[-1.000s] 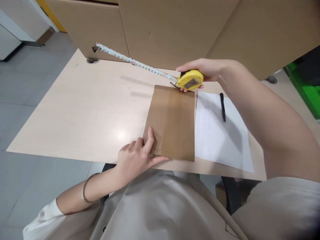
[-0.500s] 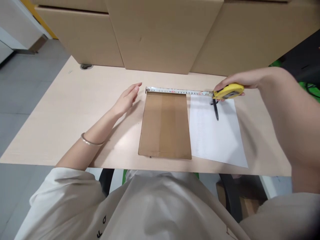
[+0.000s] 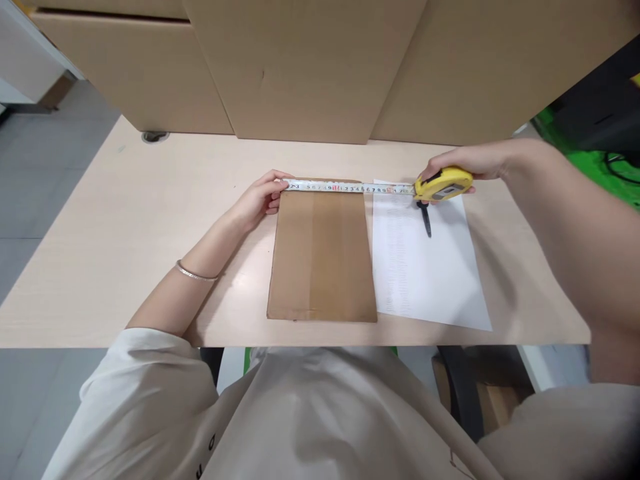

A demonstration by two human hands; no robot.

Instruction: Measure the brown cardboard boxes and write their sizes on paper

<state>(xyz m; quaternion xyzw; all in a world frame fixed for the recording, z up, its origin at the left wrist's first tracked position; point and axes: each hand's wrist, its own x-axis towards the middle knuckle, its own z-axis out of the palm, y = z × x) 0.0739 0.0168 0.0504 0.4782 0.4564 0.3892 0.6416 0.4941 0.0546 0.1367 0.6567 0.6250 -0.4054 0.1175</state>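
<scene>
Desk (image 3: 150,220), left hand (image 3: 260,198) now pinning tape (image 3: 350,188) end, cardboard (image 3: 323,253) edge

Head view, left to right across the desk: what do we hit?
bracelet → left hand → brown envelope → yellow tape measure case. The pen and white sheet overlap the case, so they're left out.

Yellow tape measure (image 3: 443,185): case right of centre in the upper half of the frame, white blade (image 3: 350,189) drawn out level leftward along the top edge of the brown cardboard sheet (image 3: 323,257). Sheet lies flat at mid-frame, long sides running top to bottom.
</scene>
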